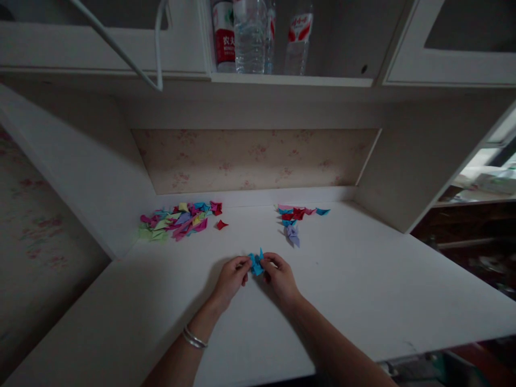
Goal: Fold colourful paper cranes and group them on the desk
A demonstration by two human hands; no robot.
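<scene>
A small blue folded paper crane (pixel 256 264) is held between my two hands, just above the white desk top (pixel 258 328). My left hand (pixel 233 277) pinches its left side between thumb and fingers. On the other side my right hand (pixel 280 274) pinches it the same way, with one pointed tip sticking up between the hands. Further back to the left lies a heap of folded paper pieces (pixel 183 219) in many colours. A single red folded piece (pixel 221 224) rests apart from it. Back right, a smaller group includes a lilac paper crane (pixel 292 234) and a red one (pixel 298 213).
A cabinet shelf (pixel 290 80) with several plastic bottles (pixel 250 40) overhangs the back of the desk. A white cable (pixel 121 51) dangles at the upper left. Side panels (pixel 407 161) bound the desk. A floral wall panel (pixel 258 160) stands behind it.
</scene>
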